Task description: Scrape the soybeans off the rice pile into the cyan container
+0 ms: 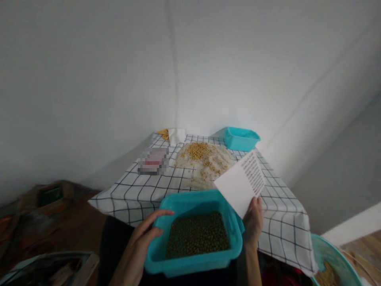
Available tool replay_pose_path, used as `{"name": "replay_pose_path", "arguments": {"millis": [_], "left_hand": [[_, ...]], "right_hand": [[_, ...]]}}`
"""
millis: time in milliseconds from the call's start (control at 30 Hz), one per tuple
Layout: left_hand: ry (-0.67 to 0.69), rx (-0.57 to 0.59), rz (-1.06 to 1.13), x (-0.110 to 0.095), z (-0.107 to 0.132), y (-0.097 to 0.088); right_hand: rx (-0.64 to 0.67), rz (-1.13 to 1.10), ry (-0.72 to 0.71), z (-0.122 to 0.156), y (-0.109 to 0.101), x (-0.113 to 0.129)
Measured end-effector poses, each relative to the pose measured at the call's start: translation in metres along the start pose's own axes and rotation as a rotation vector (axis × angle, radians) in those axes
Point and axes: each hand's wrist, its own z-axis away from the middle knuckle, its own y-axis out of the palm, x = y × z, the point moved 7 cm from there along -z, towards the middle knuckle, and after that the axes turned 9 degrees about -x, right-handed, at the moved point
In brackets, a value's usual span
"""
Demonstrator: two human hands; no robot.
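A turquoise plastic tub [195, 265] sits low in front of me, over my lap. Small round beans [198, 236], dark in the shade, cover its bottom. My left hand [144, 238] grips the tub's left side, fingers over the rim. To the right, my right hand [254, 220] holds a white card [235, 186] by its lower edge, tilted above the tub's far right corner. Rows of dark marks or slots run along one side of the card; I cannot tell which. Behind the tub, yellow beans [199, 151] lie on a spread pale heap [220, 157].
A checked cloth [178, 182] covers the table against the wall. On it stand a second turquoise tub [242, 139], a crumpled white piece [177, 136] and a blurred-out flat object [153, 161]. A teal basin [336, 258] is at lower right, an open box [68, 270] at lower left.
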Motion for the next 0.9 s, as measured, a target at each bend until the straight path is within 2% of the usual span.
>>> {"name": "replay_pose_path", "arguments": {"millis": [167,300,433,567,733,800,900], "left_hand": [[-0.044,0.070,-0.028,0.001,-0.006,-0.007],[-0.070,0.107,0.038,0.009,-0.007,-0.005],[-0.076,0.125,0.178,0.015,-0.002,0.003],[-0.021,0.151,0.301,0.014,-0.004,0.006],[0.016,0.178,0.230,0.014,-0.005,0.001],[0.099,0.190,0.121,0.013,-0.004,-0.002],[0.394,0.160,-0.068,0.003,-0.004,-0.006]], "right_hand": [[-0.004,-0.093,0.089,0.005,0.013,-0.015],[-0.065,-0.053,0.014,0.004,0.005,-0.004],[-0.067,-0.041,0.108,0.005,-0.006,-0.007],[-0.043,-0.056,0.172,0.004,-0.010,-0.012],[-0.039,-0.071,0.206,0.003,-0.006,-0.013],[-0.041,-0.072,0.223,0.003,-0.004,-0.012],[-0.036,-0.074,0.251,0.004,-0.001,-0.011]]}}
